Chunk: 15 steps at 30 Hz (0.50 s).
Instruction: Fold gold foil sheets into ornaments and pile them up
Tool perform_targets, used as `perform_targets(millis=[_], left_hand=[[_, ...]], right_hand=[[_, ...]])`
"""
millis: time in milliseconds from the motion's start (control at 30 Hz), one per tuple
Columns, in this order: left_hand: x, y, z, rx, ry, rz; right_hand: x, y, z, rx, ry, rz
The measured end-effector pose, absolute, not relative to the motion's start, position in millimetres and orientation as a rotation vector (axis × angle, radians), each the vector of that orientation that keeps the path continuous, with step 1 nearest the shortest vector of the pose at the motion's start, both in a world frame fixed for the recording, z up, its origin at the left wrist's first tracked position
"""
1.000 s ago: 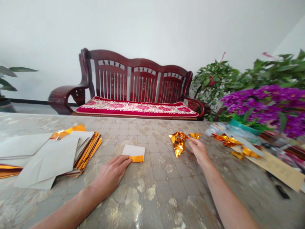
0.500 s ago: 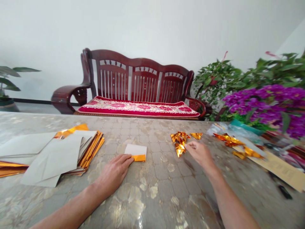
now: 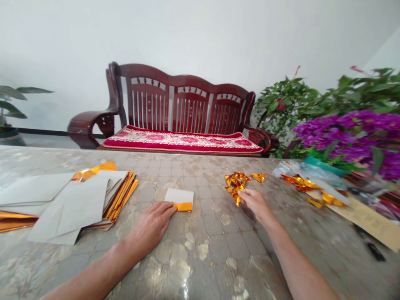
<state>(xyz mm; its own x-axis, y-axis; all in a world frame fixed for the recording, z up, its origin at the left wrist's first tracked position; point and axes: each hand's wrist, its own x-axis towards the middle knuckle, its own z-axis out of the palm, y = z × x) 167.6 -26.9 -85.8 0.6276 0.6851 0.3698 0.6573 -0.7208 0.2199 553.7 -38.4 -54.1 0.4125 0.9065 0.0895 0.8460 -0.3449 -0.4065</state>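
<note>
My left hand [image 3: 151,227] lies flat on the marble-patterned table [image 3: 200,258], its fingertips on the edge of a small folded paper [image 3: 179,198], white on top with a gold strip. My right hand [image 3: 256,202] reaches to a cluster of folded gold foil pieces [image 3: 236,182], its fingertips touching the lowest piece; whether it grips the piece I cannot tell. Another gold triangle [image 3: 258,177] lies just right of the cluster.
A stack of gold-and-grey paper sheets [image 3: 75,200] lies at the left. More gold scraps [image 3: 308,187], plastic wrap and a card strip [image 3: 368,218] lie at the right by purple flowers [image 3: 353,135]. A red wooden bench [image 3: 178,121] stands behind the table.
My right hand has drawn left and nearer along the gold foil cluster, from its right side to its lowest piece. My left hand has stayed on the small folded paper.
</note>
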Motion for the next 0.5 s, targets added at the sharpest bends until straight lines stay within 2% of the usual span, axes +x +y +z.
perform_targets(millis=[100,333,500], left_hand=[[168,-27,-86,2.778,1.147,0.671],[168,-26,-87,2.801,1.156,0.629],[168,-27,-86,2.8,1.152,0.627]], right_hand=[[551,-43,-52,-2.298,-1.536,0.231],[529,-53,-29,-2.414,-1.549,-0.124],[515,-56,-31,-2.415,-1.687,-0.171]])
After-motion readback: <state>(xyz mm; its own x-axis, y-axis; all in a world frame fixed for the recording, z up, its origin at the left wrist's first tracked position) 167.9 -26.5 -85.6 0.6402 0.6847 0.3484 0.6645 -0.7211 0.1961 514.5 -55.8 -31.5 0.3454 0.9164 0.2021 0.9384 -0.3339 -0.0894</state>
